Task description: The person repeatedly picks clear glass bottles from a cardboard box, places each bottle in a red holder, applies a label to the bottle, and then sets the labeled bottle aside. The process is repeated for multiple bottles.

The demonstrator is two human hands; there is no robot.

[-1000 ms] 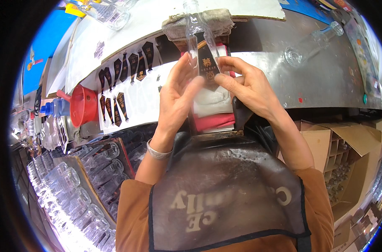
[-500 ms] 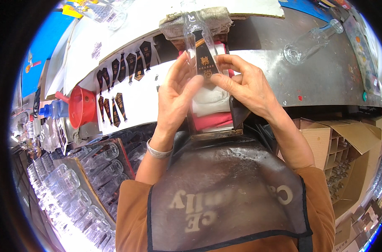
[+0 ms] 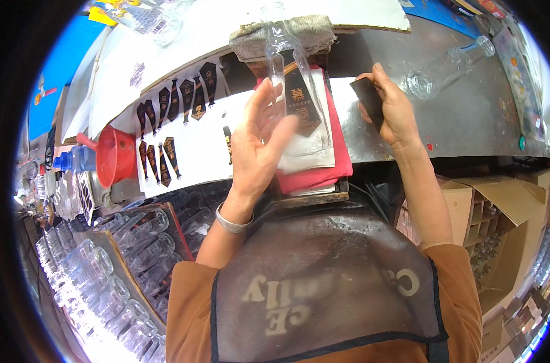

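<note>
A clear glass bottle [image 3: 277, 37] lies with its neck away from me. On its upper side sits a black tie-shaped decal [image 3: 300, 95] with gold markings. Beside the bottle's left flank, my left hand [image 3: 255, 145] is open, thumb and fingers apart; its thumb is blurred over the bottle's edge. My right hand [image 3: 399, 115] is off to the right over the metal tabletop, closed round a thin black flat scraper [image 3: 365, 97]. White cloth [image 3: 316, 161] and red cloth [image 3: 342, 160] lie beneath the bottle, and a rolled grey cloth [image 3: 314, 33] supports its neck end.
More tie-shaped decals [image 3: 187, 97] lie in rows on a white sheet at left, near a red plastic dipper [image 3: 114, 156]. Another glass bottle [image 3: 447, 69] lies at the right. Crated glass bottles [image 3: 114, 278] stand lower left; a divided cardboard box [image 3: 498, 242] stands lower right.
My right hand has left the bottle and moved right, turning the black scraper upward. My left hand stays beside the bottle, its thumb shifting a little. More of the decal and cloths now shows.
</note>
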